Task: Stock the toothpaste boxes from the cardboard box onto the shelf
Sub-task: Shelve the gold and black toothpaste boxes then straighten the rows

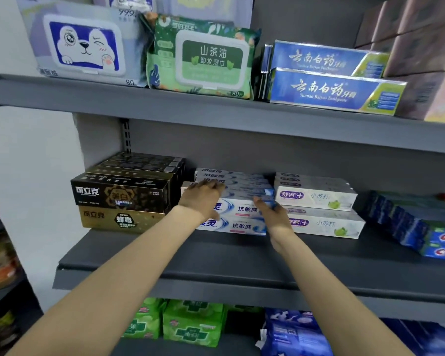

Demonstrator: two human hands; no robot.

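Two bare forearms are extended over the middle shelf [216, 255] of a grey store rack. The left hand [201, 199] is laid palm-down on the left end of a stack of white-and-blue toothpaste boxes [238, 210], its fingers spread fairly flat over the top box and reaching toward the back of the shelf. The right hand [272, 214] is placed at the right end of the same stack, where its fingers are curled against the end of the uppermost front box (whether that box is truly gripped or only pressed cannot be told, since the thumb is hidden). The stack is thus bracketed between the two hands, and it is seen in two tiers with further boxes of the same kind behind. Just left of the left hand, black-and-gold toothpaste boxes [123, 201] are stacked, touching or nearly touching the stack. Just right of the right hand, pale boxes with purple labels [316, 199] are set in two tiers. Farther to the right, blue boxes [416, 227] are lined up. Above the hands, on the upper shelf, wet-wipe packs [201, 57] and blue foil toothpaste boxes [334, 91] are displayed
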